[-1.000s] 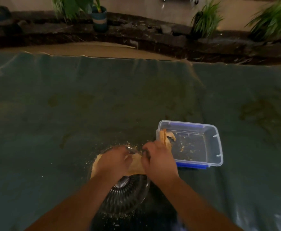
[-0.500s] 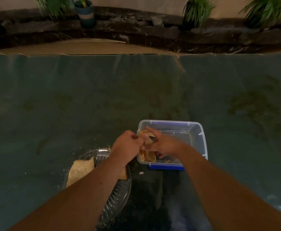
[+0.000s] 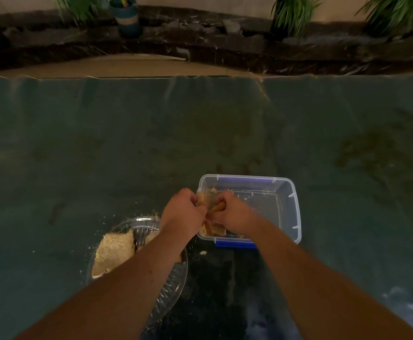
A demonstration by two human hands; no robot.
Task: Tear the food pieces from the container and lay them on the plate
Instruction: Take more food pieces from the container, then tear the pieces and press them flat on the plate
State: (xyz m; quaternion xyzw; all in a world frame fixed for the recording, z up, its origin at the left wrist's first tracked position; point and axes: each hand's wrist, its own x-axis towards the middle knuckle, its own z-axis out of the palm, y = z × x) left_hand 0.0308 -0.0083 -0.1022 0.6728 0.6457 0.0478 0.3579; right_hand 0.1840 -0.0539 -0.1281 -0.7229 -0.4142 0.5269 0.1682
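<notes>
Here both hands, left hand (image 3: pixel 183 212) and right hand (image 3: pixel 230 214), clamp one food piece (image 3: pixel 204 200) between them over the container (image 3: pixel 296 217).

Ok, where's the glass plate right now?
In the head view the glass plate sits low and left of centre on the green cloth, partly under the left forearm and just left of the clear container.

- Looks like a home patio or indoor garden corner, dim light
- Dark stone ledge (image 3: pixel 200 49) along the back, plain beige wall above
- Potted plants (image 3: pixel 291 13) on it, one in a striped blue pot (image 3: pixel 127 18)
- Work surface draped in a stained teal cloth (image 3: pixel 127 143)
</notes>
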